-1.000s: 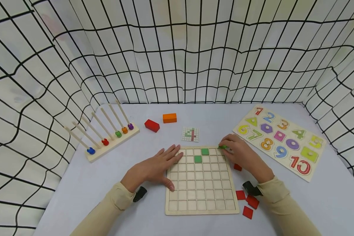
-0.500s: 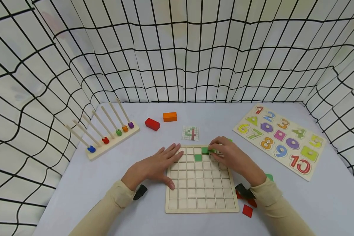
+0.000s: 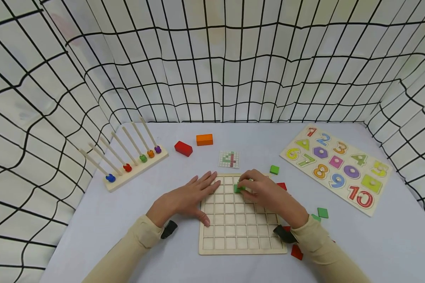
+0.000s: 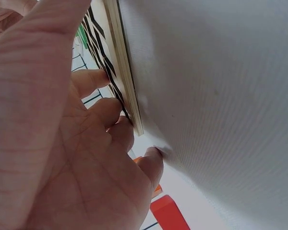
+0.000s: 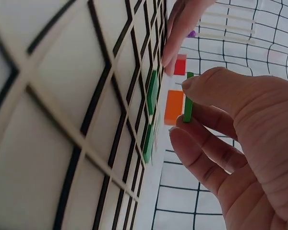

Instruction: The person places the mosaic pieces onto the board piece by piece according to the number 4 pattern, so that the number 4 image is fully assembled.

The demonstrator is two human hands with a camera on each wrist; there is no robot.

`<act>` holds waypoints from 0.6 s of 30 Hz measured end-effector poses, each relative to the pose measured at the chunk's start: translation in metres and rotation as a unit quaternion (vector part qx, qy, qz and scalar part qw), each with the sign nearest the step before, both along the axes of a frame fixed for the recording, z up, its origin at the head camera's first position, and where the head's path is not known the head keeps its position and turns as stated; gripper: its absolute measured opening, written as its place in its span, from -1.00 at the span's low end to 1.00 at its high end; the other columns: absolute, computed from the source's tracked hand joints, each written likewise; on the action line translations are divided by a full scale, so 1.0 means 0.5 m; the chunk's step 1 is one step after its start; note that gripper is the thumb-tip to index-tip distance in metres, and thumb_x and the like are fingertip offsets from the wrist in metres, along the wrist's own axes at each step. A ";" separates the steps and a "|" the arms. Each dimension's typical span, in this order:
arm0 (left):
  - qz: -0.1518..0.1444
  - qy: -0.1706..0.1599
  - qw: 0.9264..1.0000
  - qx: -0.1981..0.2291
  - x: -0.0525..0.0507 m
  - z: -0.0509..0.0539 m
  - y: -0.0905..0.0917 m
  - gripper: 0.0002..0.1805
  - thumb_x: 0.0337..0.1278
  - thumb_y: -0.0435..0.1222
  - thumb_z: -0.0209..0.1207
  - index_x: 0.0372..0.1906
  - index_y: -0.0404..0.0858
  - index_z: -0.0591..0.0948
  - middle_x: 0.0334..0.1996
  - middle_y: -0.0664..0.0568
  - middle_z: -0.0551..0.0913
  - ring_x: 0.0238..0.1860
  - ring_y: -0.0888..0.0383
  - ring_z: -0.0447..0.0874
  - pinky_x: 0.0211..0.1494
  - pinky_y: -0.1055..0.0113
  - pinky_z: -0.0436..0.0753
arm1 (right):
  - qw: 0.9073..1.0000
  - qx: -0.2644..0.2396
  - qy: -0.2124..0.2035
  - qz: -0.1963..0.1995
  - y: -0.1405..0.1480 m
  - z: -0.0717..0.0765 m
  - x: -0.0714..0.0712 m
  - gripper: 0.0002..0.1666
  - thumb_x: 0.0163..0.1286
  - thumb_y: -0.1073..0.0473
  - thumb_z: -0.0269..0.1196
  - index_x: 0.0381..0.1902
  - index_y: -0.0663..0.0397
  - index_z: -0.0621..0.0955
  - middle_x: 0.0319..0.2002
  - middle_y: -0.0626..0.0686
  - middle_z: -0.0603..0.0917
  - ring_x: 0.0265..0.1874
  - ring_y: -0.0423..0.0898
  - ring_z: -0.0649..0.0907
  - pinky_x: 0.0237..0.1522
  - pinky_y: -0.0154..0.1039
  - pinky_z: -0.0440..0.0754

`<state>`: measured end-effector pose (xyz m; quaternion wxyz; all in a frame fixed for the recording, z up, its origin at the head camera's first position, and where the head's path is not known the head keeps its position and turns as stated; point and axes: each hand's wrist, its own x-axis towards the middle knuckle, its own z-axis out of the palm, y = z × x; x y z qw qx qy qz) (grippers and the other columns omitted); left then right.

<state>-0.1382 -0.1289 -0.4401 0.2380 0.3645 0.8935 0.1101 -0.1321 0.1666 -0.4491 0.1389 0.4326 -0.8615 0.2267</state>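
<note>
At far left on the white surface (image 3: 92, 243), a peg stand (image 3: 136, 171) carries coloured beads, unchanged from a second ago. Beside it, a person's left hand (image 3: 184, 199) rests at the left edge of a grid board (image 3: 230, 232), fingers spread and thumb apart, placed as before. Beyond that hand lie a red block (image 3: 183, 148) and an orange block (image 3: 204, 140), near each other. Two green tiles (image 5: 152, 93) sit in the board's far cells, and a card (image 3: 229, 159) lies just past its far edge. Above the board, the right hand (image 3: 267, 194) pinches a third green tile (image 5: 188, 103) between thumb and fingers, clear of the cells. A second ago the hand is at the board's far right corner; it has since moved left. A loose green tile (image 3: 274, 169), hidden then, now shows beyond that corner, and a red tile (image 3: 281, 186) lies just off the board's right side. More green tiles (image 3: 323, 213) lie by the right sleeve (image 3: 315, 239). At far right, a number puzzle (image 3: 336, 169) lies slanted, unmoved.
</note>
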 end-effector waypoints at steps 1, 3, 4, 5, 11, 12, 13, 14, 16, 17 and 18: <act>0.000 -0.001 1.000 0.000 0.000 0.000 0.000 0.40 -0.01 0.24 0.53 0.77 -0.20 -0.02 0.80 -0.16 -0.22 0.81 -0.19 -0.29 0.80 -0.24 -0.09 | 1.000 0.000 0.001 0.003 -0.005 0.000 0.002 -0.74 0.20 0.35 0.60 -0.16 0.14 0.79 -0.05 0.09 0.72 -0.02 0.00 0.70 -0.06 -0.23 0.82; 0.000 -0.003 1.000 0.001 0.000 0.000 0.000 0.40 -0.01 0.24 0.53 0.77 -0.20 -0.02 0.80 -0.16 -0.22 0.81 -0.18 -0.30 0.80 -0.24 -0.09 | 1.000 0.001 0.001 0.011 -0.014 0.000 0.005 -0.74 0.19 0.36 0.61 -0.17 0.13 0.79 -0.06 0.09 0.72 -0.02 0.00 0.70 -0.05 -0.24 0.82; -0.001 -0.003 1.000 0.001 0.000 0.000 0.000 0.40 0.00 0.24 0.53 0.77 -0.21 -0.02 0.80 -0.16 -0.23 0.81 -0.18 -0.30 0.80 -0.24 -0.09 | 1.000 0.003 0.005 0.017 -0.019 0.000 0.006 -0.74 0.19 0.35 0.61 -0.18 0.13 0.79 -0.06 0.09 0.72 -0.02 0.00 0.70 -0.04 -0.24 0.82; -0.001 -0.004 1.000 0.000 0.000 0.001 0.000 0.40 0.00 0.24 0.53 0.77 -0.20 -0.02 0.80 -0.16 -0.23 0.81 -0.18 -0.31 0.81 -0.23 -0.10 | 1.000 0.004 0.009 0.023 -0.024 -0.002 0.007 -0.75 0.19 0.35 0.61 -0.18 0.14 0.79 -0.06 0.10 0.72 -0.02 0.00 0.71 -0.03 -0.25 0.81; -0.003 -0.001 1.000 -0.003 -0.001 0.001 0.002 0.38 0.02 0.24 0.51 0.77 -0.19 -0.02 0.80 -0.14 -0.23 0.81 -0.17 -0.31 0.81 -0.22 -0.09 | 0.999 0.007 0.009 0.046 -0.046 -0.006 0.012 -0.80 0.20 0.35 0.60 -0.22 0.20 0.81 -0.08 0.11 0.73 -0.05 -0.02 0.73 -0.01 -0.30 0.81; -0.003 -0.001 1.000 -0.002 -0.001 0.001 0.002 0.38 0.03 0.25 0.50 0.77 -0.19 -0.01 0.80 -0.14 -0.23 0.81 -0.17 -0.31 0.81 -0.22 -0.10 | 0.999 0.009 0.000 0.048 -0.048 -0.006 0.013 -0.82 0.20 0.35 0.60 -0.23 0.20 0.82 -0.09 0.10 0.74 -0.07 -0.03 0.73 -0.03 -0.30 0.81; -0.004 0.000 1.000 -0.001 -0.001 0.002 0.002 0.38 0.03 0.25 0.50 0.77 -0.20 -0.01 0.80 -0.14 -0.23 0.81 -0.17 -0.31 0.81 -0.23 -0.09 | 0.999 0.012 -0.012 0.052 -0.051 -0.007 0.013 -0.84 0.22 0.35 0.59 -0.24 0.22 0.83 -0.11 0.10 0.75 -0.08 -0.03 0.73 -0.04 -0.32 0.80; -0.004 0.000 1.000 0.000 0.000 0.002 0.002 0.38 0.03 0.25 0.50 0.77 -0.20 -0.01 0.80 -0.14 -0.22 0.81 -0.18 -0.31 0.81 -0.23 -0.09 | 0.998 0.014 -0.022 0.057 -0.053 -0.007 0.014 -0.87 0.24 0.36 0.57 -0.25 0.22 0.83 -0.12 0.10 0.76 -0.10 -0.03 0.73 -0.05 -0.32 0.80; -0.005 -0.001 1.000 0.000 0.000 0.003 0.001 0.38 0.03 0.25 0.50 0.77 -0.21 -0.01 0.80 -0.14 -0.23 0.81 -0.18 -0.32 0.81 -0.23 -0.10 | 0.997 0.023 -0.037 0.064 -0.057 -0.008 0.015 -0.91 0.26 0.36 0.55 -0.27 0.23 0.84 -0.14 0.10 0.78 -0.12 -0.02 0.72 -0.06 -0.33 0.79; -0.006 0.000 1.000 0.001 0.000 0.004 0.000 0.38 0.03 0.25 0.50 0.77 -0.22 -0.01 0.80 -0.15 -0.23 0.81 -0.19 -0.31 0.80 -0.24 -0.09 | 0.997 0.026 -0.042 0.067 -0.059 -0.007 0.016 -0.92 0.27 0.36 0.55 -0.27 0.23 0.84 -0.15 0.11 0.79 -0.12 -0.02 0.71 -0.05 -0.33 0.78; -0.006 0.000 1.000 0.001 0.000 0.004 -0.001 0.38 0.03 0.25 0.50 0.77 -0.22 -0.01 0.80 -0.16 -0.22 0.81 -0.19 -0.31 0.80 -0.24 -0.09 | 0.996 0.031 -0.045 0.068 -0.061 -0.008 0.016 -0.92 0.29 0.37 0.54 -0.26 0.23 0.84 -0.14 0.11 0.79 -0.11 -0.02 0.71 -0.04 -0.33 0.78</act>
